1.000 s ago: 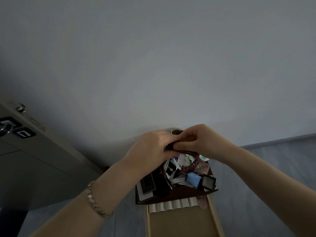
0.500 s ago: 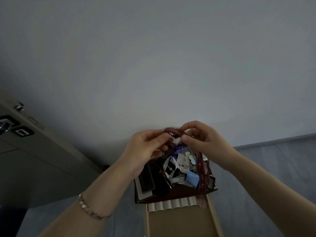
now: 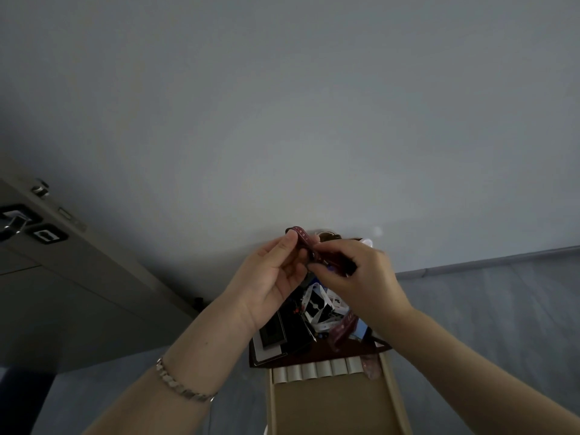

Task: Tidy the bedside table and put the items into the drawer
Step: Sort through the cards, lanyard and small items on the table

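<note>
Against grey wall (image 3: 282, 120), above cluttered bedside table (image 3: 314, 357): pinching dark red ribbon (image 3: 301, 236) at its top between left hand (image 3: 273, 277) and right hand (image 3: 357, 277), fingers curling round it; trailing loose end down near open drawer (image 3: 329, 403).

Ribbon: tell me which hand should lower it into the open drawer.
Right, probably. The right hand pinches the ribbon nearest its tail, which hangs toward the drawer; the left hand only pinches the upper end.

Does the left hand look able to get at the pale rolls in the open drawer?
Probably not yet: left hand and right hand both pinch the dark red ribbon. The pale rolls lie uncovered in the drawer, so the way looks free once it lets go.
</note>
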The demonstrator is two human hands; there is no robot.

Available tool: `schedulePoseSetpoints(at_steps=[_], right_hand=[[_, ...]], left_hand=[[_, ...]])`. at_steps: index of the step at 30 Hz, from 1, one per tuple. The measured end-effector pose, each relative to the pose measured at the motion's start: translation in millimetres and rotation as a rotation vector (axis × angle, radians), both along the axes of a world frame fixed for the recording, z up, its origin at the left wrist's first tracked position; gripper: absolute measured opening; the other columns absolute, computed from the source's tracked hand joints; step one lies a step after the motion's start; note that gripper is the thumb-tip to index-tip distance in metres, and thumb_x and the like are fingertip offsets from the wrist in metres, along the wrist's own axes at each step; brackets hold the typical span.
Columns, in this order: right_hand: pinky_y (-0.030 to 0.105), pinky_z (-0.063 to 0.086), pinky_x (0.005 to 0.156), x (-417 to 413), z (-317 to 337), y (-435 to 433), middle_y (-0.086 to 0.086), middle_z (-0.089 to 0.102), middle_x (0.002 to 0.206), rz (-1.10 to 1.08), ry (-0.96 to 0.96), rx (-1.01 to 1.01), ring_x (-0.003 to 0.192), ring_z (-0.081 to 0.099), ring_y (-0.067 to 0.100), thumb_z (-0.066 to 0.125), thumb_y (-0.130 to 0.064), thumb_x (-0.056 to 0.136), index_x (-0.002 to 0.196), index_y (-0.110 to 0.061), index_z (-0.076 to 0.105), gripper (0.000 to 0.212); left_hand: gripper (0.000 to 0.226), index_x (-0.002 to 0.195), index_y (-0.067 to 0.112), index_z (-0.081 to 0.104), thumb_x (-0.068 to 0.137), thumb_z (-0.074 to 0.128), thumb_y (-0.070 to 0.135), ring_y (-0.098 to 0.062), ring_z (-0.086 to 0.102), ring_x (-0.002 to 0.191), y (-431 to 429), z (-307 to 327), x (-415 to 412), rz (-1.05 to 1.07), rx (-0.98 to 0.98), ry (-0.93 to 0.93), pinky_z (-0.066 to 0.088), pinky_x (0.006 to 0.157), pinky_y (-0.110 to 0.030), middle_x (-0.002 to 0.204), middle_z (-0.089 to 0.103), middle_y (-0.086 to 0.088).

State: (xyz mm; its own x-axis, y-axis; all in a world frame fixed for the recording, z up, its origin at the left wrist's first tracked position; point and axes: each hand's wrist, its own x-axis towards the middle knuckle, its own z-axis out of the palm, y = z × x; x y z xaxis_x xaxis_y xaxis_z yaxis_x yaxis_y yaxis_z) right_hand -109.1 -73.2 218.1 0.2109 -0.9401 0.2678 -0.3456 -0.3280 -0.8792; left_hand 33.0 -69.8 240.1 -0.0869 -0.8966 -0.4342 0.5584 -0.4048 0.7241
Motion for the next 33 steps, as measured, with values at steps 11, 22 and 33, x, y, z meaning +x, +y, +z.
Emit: schedulePoseSetpoints(at_steps=[11,22,33], right_hand=[[0.037,0.053,0.062,-20.7,17.7,-20.8,-0.001,0.067,0.083,0.388,0.402,-0.16,0.073,0.061,0.012,0.063,-0.013,0.066,0.089,-0.017,0.073,0.026],[0.016,0.048,0.065,-40.1,24.2,-18.7,-0.012,0.064,0.081,0.299,0.346,-0.008,0.079,0.058,0.003,0.072,-0.011,0.077,0.087,-0.031,0.064,0.024],[0.018,0.052,0.075,-13.1,-4.3,3.7,-0.016,0.069,0.082,0.054,-0.174,0.155,0.081,0.066,0.001,0.066,-0.01,0.082,0.089,-0.04,0.062,0.031]], left_hand=[[0.039,0.092,0.042,0.059,0.064,0.08,0.024,0.02,0.056,0.083,-13.3,27.1,22.7,-0.792,-0.49,-1.082,0.039,0.077,0.0,0.088,0.063,0.028],[0.008,0.093,0.015,0.061,0.09,0.056,0.019,-0.009,0.065,0.058,-7.5,-2.4,15.7,-0.842,-0.327,-0.869,0.054,0.068,-0.026,0.056,0.059,0.008],[0.021,0.091,0.021,0.065,0.094,0.046,0.028,-0.018,0.067,0.09,6.6,-11.9,-13.3,-0.1,-0.161,-0.397,0.053,0.086,-0.037,0.089,0.072,0.002]])
